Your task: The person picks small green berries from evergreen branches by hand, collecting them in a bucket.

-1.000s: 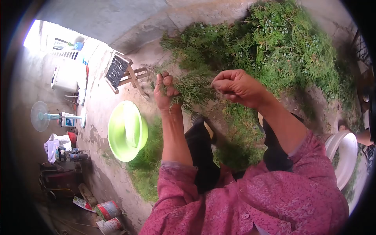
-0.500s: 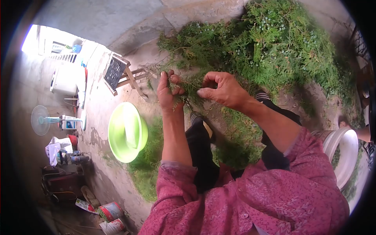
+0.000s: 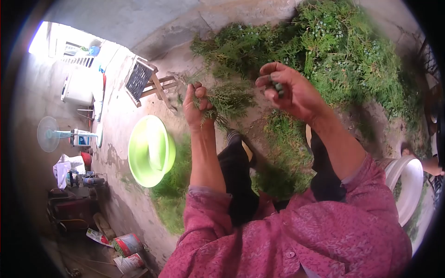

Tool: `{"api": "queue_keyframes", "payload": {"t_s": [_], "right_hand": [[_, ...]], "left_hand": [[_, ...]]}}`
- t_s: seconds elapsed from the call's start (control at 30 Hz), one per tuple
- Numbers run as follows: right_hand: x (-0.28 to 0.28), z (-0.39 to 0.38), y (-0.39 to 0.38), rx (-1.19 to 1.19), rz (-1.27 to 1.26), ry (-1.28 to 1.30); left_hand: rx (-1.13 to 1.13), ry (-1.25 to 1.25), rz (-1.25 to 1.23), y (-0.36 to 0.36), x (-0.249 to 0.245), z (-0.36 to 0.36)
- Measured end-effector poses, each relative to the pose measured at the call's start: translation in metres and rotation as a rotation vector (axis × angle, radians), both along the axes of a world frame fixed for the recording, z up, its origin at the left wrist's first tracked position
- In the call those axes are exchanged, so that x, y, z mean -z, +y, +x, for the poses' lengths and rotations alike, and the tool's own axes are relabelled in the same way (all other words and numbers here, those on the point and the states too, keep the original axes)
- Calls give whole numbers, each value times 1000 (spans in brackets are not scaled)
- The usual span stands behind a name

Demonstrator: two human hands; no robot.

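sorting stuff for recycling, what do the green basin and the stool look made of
Green basin: probably plastic, smooth and glossy, given its bright highlights. Stool: legs likely matt wood, being brown and slatlike; dark seat looks woven, material unclear.

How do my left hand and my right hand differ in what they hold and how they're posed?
Your left hand grips a leafy green sprig, while your right hand holds small green pieces, apparently berries, among its curled fingers. The left forearm runs nearly straight up the picture; the right forearm slants toward the upper left. Both hands are bare and raised off the ground.
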State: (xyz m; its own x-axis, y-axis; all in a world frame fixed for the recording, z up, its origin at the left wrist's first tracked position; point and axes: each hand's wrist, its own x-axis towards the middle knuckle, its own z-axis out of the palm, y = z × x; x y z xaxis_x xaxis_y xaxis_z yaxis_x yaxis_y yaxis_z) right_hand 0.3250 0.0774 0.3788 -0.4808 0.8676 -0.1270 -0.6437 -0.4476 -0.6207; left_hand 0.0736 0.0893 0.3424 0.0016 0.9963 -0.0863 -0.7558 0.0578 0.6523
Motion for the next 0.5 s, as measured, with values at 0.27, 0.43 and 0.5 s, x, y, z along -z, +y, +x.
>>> {"api": "queue_keyframes", "payload": {"t_s": [0.27, 0.43, 0.5], "right_hand": [[6, -1, 16, -86, 192, -490], [25, -18, 7, -344, 570, -695], [36, -22, 9, -202, 584, -717]], "left_hand": [[156, 166, 148, -4, -15, 37], [131, 263, 61, -4, -16, 49], [112, 237, 69, -2, -14, 50]]}}
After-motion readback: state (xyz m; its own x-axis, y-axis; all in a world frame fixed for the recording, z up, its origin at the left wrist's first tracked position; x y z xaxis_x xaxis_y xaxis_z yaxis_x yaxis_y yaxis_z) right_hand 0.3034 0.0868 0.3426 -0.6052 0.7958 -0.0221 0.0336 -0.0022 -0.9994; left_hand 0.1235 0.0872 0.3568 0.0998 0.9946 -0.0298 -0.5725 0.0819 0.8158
